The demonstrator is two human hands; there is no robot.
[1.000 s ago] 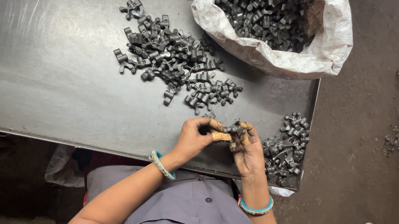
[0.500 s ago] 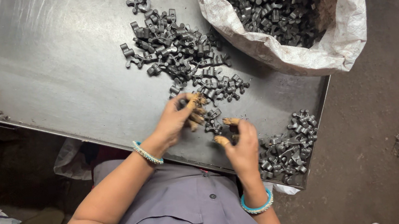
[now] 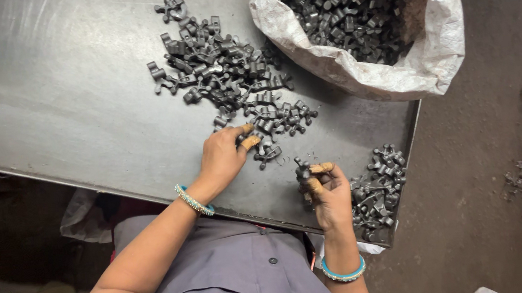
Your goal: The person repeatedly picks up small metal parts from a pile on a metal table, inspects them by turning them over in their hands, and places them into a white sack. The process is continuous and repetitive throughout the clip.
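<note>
Two bare hands work over a grey metal table point(image 3: 58, 91). Left hand point(image 3: 223, 157) rests at the near edge of a scattered pile of dark forged metal parts point(image 3: 227, 78), fingers curled together and pinching one of them. Right hand point(image 3: 325, 188), fingers clamped on a few parts, sits beside a small heap point(image 3: 380, 185) at the table corner; a white woven sack point(image 3: 388, 53) of parts stands beyond.
</note>
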